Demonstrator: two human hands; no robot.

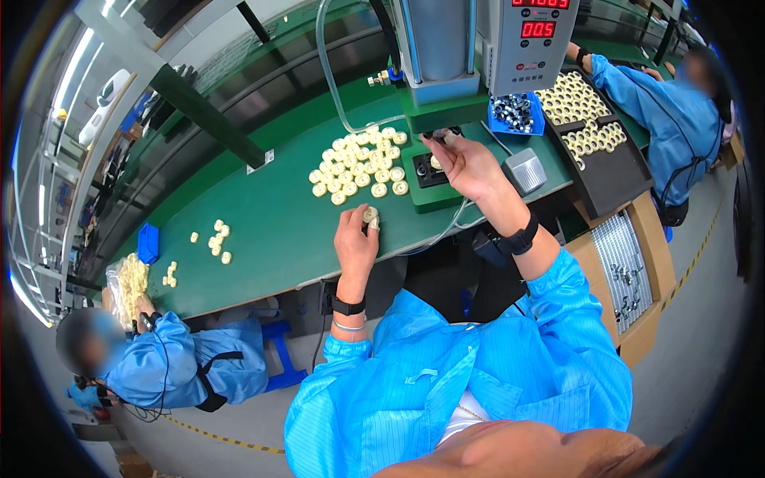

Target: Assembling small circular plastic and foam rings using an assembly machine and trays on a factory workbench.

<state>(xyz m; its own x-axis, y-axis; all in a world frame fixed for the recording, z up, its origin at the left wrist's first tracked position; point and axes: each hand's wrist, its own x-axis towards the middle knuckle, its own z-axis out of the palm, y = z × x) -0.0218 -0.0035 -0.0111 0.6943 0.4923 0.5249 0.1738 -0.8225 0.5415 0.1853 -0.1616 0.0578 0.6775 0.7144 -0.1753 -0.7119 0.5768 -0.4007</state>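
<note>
My left hand point(356, 245) is closed on a cream round plastic part point(370, 214) at the near edge of the green bench. Just beyond it lies a loose spread of similar cream round parts point(351, 164). My right hand point(472, 166) is raised beside the press point(443, 106), its thumb and fingers pinched together under the press head. What they hold, if anything, is too small to make out. Below those fingers, another cream part point(436, 162) sits in the black fixture point(425, 172) on the press base, partly hidden by my hand.
A control box point(526, 48) with red digits adjoins the press. To its right stand a blue bin point(535, 127) of small metal parts, a grey sensor-like block point(526, 170) and a black tray point(603, 179) of cream parts. Co-workers in blue sit left and far right.
</note>
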